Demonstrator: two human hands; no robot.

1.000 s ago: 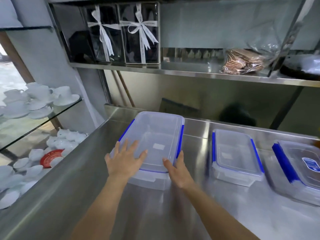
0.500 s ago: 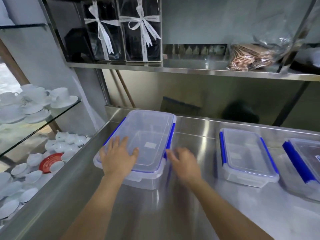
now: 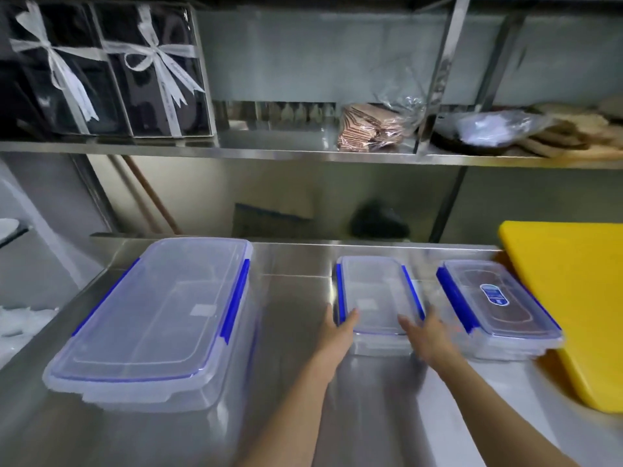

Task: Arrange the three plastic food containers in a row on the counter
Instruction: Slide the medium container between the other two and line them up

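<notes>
- Now we have both hands at the near end of the middle container (image 3: 377, 298): our left hand (image 3: 338, 333) touches its left corner, our right hand (image 3: 428, 335) its right, fingers spread, nothing lifted.
- It sits on the desk (image 3: 296, 382) between the large container (image 3: 158, 325) and the labelled container (image 3: 499, 305), much nearer the latter.
- Likely risk: an uneven push skews it into that neighbour, which already abuts the yellow board (image 3: 569, 298).
</notes>
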